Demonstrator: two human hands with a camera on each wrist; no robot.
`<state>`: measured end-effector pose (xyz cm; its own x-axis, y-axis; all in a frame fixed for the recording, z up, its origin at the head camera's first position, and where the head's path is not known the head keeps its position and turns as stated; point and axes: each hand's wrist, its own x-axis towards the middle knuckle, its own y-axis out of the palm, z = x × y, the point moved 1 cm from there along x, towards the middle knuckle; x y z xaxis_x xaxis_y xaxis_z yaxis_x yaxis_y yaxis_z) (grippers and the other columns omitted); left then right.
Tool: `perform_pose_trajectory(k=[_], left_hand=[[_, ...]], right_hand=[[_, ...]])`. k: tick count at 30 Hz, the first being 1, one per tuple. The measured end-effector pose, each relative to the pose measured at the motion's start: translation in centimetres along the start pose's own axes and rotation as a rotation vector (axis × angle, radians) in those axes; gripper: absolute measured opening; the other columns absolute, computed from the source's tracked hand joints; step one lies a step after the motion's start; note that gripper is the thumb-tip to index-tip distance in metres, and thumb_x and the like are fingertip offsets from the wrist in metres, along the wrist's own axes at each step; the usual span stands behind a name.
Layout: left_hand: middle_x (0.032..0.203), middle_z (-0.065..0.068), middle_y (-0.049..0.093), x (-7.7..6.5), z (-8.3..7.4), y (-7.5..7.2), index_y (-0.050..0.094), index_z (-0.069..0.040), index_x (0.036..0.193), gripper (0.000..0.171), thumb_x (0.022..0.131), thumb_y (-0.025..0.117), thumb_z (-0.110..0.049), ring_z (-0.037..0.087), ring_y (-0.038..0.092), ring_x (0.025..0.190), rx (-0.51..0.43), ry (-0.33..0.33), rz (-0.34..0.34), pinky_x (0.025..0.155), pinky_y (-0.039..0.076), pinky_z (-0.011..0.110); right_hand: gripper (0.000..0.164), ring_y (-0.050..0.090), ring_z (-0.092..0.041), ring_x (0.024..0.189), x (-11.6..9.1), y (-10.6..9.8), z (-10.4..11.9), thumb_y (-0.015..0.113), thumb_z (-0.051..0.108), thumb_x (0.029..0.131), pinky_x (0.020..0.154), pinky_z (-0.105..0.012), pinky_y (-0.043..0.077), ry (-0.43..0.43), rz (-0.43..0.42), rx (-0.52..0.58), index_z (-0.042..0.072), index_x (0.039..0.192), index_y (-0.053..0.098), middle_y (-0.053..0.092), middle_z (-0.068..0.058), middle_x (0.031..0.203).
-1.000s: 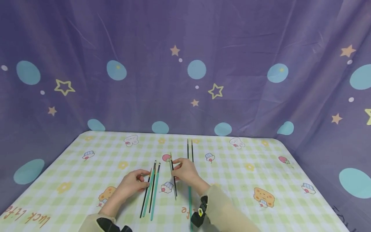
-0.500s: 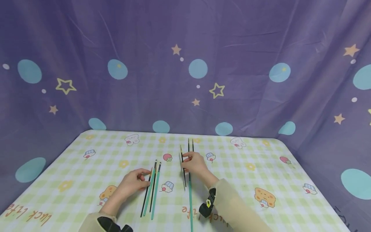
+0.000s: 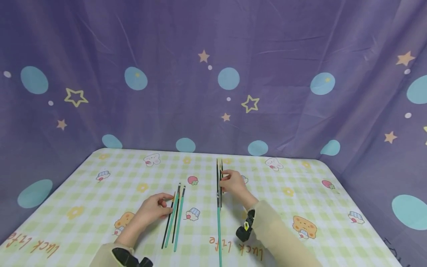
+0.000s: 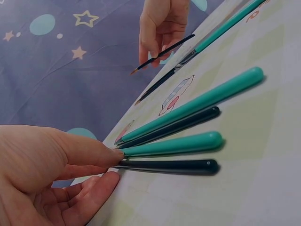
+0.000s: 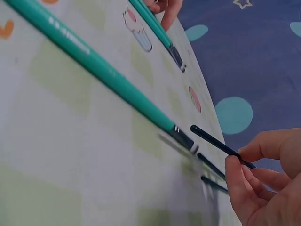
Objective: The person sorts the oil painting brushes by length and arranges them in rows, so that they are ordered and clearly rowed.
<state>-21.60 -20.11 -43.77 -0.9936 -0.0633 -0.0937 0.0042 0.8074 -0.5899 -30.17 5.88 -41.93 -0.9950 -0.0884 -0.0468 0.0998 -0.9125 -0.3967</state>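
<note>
My right hand (image 3: pixel 233 183) pinches a thin dark paintbrush (image 5: pixel 214 140) between thumb and fingers, its bristles pointing away. The brush is raised over two dark paintbrushes (image 5: pixel 210 165) lying side by side; a teal paintbrush (image 3: pixel 219 230) lies in line with them, nearer the front edge. On the left, my left hand (image 3: pixel 153 209) has thumb and index finger at the bristle end of a dark paintbrush (image 4: pixel 174 166), pinching there. Beside it a teal paintbrush (image 4: pixel 174 146) touches the index fingertip. Another dark paintbrush (image 4: pixel 174 125) and a second teal paintbrush (image 4: pixel 202 101) lie alongside.
A green-and-white checked cloth (image 3: pixel 267 207) with printed cartoons covers the table. Behind it and along the sides hangs a purple curtain (image 3: pixel 166 111) with stars and blue dots. A black strap with a camera sits on each wrist.
My right hand has carried the dark paintbrush rightward and away, from near the left group to over the brushes at the centre. My left hand has stayed in place.
</note>
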Motion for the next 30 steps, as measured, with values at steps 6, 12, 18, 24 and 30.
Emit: perform_pose_trajectory(k=[6, 12, 18, 24, 30], left_hand=[[0.076, 0.005, 0.049, -0.1, -0.1, -0.1, 0.06, -0.004, 0.113, 0.042, 0.073, 0.07, -0.008, 0.014, 0.05, 0.057, 0.016, 0.007, -0.007, 0.052, 0.044, 0.025], [0.077, 0.004, 0.049, 0.0, -0.1, -0.1, 0.061, -0.005, 0.113, 0.042, 0.072, 0.07, -0.009, 0.014, 0.048, 0.058, 0.042, 0.011, -0.012, 0.053, 0.042, 0.024], [0.077, 0.004, 0.049, 0.2, 0.1, -0.2, 0.06, -0.006, 0.114, 0.043, 0.072, 0.071, -0.01, 0.014, 0.047, 0.06, 0.055, 0.016, -0.006, 0.055, 0.04, 0.025], [0.077, 0.004, 0.049, 0.2, 0.1, -0.2, 0.061, -0.006, 0.113, 0.042, 0.072, 0.071, -0.009, 0.014, 0.047, 0.059, 0.04, 0.018, -0.005, 0.054, 0.041, 0.024], [0.077, 0.004, 0.049, 0.1, 0.0, -0.1, 0.06, -0.005, 0.113, 0.042, 0.072, 0.071, -0.009, 0.014, 0.047, 0.059, 0.044, 0.022, -0.006, 0.054, 0.041, 0.024]], right_hand=[[0.048, 0.058, -0.013, 0.053, 0.6, -0.8, -0.5, 0.061, -0.001, 0.075, 0.055, -0.028, 0.053, 0.011, -0.019, -0.007, 0.0, 0.122, 0.054, 0.059, -0.011, 0.084], [0.048, 0.059, -0.015, 0.054, 1.2, -1.5, -0.8, 0.061, 0.001, 0.075, 0.053, -0.028, 0.053, 0.027, -0.044, -0.043, 0.001, 0.123, 0.054, 0.061, -0.012, 0.088], [0.046, 0.061, -0.015, 0.055, 1.9, -1.8, -1.3, 0.06, 0.0, 0.075, 0.052, -0.028, 0.052, 0.019, -0.066, -0.065, 0.001, 0.121, 0.055, 0.063, -0.013, 0.09], [0.04, 0.062, -0.016, 0.057, 2.4, -2.0, -1.7, 0.061, 0.001, 0.078, 0.055, -0.028, 0.053, 0.027, -0.086, -0.046, 0.001, 0.118, 0.057, 0.063, -0.016, 0.096], [0.037, 0.062, -0.016, 0.063, 3.1, -1.9, -2.0, 0.062, 0.002, 0.08, 0.056, -0.028, 0.053, 0.026, -0.086, -0.036, 0.001, 0.117, 0.058, 0.063, -0.016, 0.097]])
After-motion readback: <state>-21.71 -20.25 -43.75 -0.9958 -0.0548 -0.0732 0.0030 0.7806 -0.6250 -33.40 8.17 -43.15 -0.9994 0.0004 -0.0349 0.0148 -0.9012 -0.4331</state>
